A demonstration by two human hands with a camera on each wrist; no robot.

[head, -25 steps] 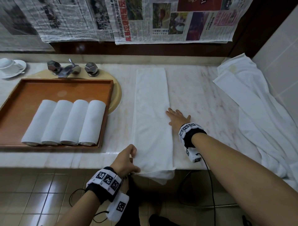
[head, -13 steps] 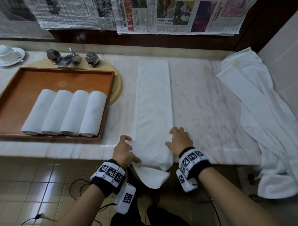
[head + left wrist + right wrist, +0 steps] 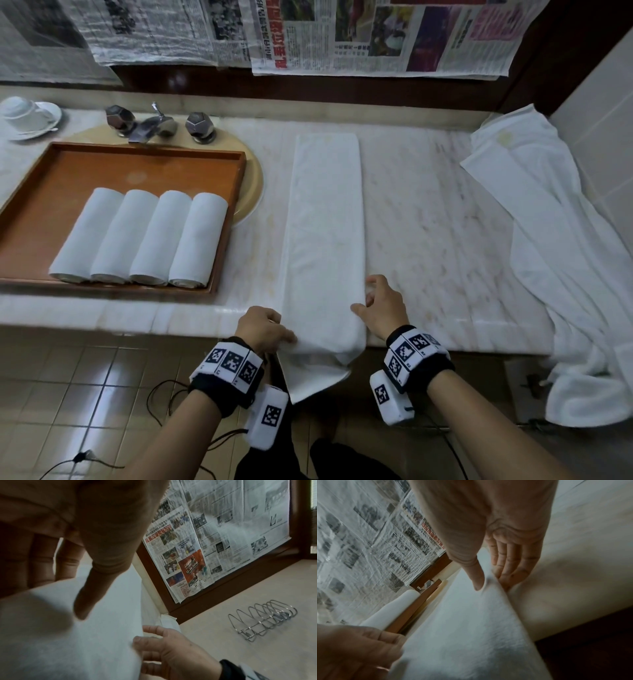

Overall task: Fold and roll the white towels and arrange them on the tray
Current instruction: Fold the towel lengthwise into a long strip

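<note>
Bare worktop (image 3: 428, 219) lies open between the folded towel (image 3: 325, 222) and the heaped cloth (image 3: 561, 246) — the tray (image 3: 137, 164) blocks the left.

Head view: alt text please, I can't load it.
Both hands, left hand and right hand, grip the near end of a folded towel lying lengthwise on the marble counter. Four rolled towels lie side by side in the wooden tray.

The left hand (image 3: 262, 330) hides its fingertips under the towel (image 3: 323, 240).

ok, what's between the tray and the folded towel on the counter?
Head view: bare marble counter, plus the sink rim poking out beside the tray. Nothing else before the folded towel.
</note>
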